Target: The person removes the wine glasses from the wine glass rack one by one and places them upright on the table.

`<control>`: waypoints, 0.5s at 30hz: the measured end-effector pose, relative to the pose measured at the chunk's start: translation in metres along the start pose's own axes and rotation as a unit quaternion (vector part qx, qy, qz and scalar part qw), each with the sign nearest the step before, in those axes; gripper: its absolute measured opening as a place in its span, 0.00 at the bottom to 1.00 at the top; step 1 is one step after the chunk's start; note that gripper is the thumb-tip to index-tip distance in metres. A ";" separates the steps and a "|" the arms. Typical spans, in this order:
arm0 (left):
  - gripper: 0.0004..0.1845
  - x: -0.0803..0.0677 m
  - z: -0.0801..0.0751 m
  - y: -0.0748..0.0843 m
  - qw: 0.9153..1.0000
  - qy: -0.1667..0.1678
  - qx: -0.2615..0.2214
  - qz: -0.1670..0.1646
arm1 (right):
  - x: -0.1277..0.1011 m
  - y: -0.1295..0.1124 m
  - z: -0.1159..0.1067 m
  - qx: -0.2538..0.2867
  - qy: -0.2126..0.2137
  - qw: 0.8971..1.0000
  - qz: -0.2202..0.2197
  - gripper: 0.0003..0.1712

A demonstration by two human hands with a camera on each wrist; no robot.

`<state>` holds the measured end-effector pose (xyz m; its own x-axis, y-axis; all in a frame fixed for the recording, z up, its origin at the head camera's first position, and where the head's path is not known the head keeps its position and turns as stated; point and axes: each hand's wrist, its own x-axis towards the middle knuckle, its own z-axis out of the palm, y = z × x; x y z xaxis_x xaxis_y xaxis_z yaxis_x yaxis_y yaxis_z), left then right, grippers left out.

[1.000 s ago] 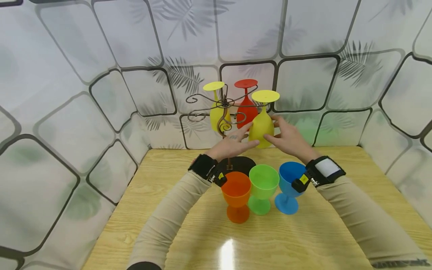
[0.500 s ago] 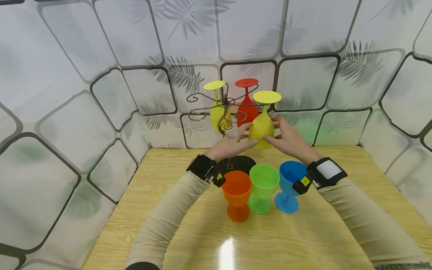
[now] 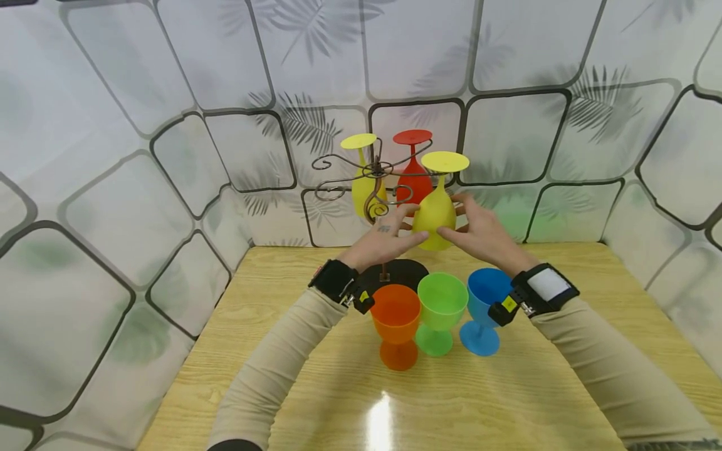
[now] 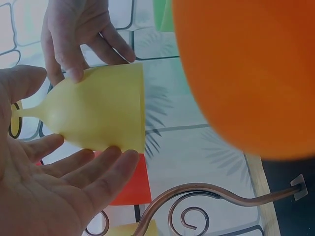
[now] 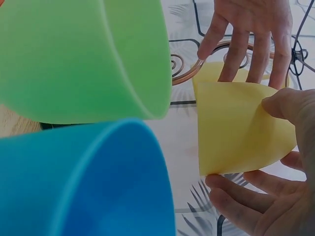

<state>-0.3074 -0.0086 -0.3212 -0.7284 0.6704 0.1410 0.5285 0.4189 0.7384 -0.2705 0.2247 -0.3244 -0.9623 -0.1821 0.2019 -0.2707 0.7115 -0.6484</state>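
A yellow plastic goblet (image 3: pixel 433 220) is upside down at the right arm of a metal stemware rack (image 3: pixel 376 170), its round foot above the wire. My right hand (image 3: pixel 479 232) holds the bowl from the right, with the thumb on the near side and fingers on the other, as the right wrist view shows. From the left, the nearly straight fingers of my left hand (image 3: pixel 383 241) touch the bowl; in the left wrist view its thumb (image 4: pixel 29 81) appears apart from the goblet. Another yellow goblet (image 3: pixel 366 191) and a red goblet (image 3: pixel 414 178) hang inverted behind.
Upright on the wooden table (image 3: pixel 282 376), below my wrists, stand an orange goblet (image 3: pixel 397 319), a green goblet (image 3: pixel 442 307) and a blue goblet (image 3: pixel 481 313). Behind them is the rack's black round base (image 3: pixel 408 270). Patterned fabric walls (image 3: pixel 513 138) enclose the table.
The yellow goblet's bowl has shifted slightly left and down, and both hands have moved a little with it. The other goblets stay where they were.
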 end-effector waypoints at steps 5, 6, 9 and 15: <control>0.35 0.000 0.000 0.001 1.000 0.003 0.006 0.015 | 0.000 0.002 0.002 0.001 0.008 1.000 -0.011 0.42; 0.35 0.000 0.000 0.001 1.000 0.003 0.007 0.017 | 0.001 0.002 0.003 -0.001 0.010 1.000 -0.014 0.42; 0.37 0.000 0.000 0.000 1.000 0.003 0.003 0.017 | 0.001 0.001 0.003 -0.008 0.017 1.000 -0.025 0.41; 0.37 -0.001 -0.001 -0.001 1.000 0.001 0.005 0.007 | 0.002 -0.001 0.005 -0.013 0.014 1.000 -0.023 0.40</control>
<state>-0.3075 -0.0098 -0.3214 -0.7220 0.6751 0.1516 0.5420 0.4156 0.7304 -0.2724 0.2200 -0.3268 -0.9477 -0.1966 0.2516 -0.3137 0.7205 -0.6185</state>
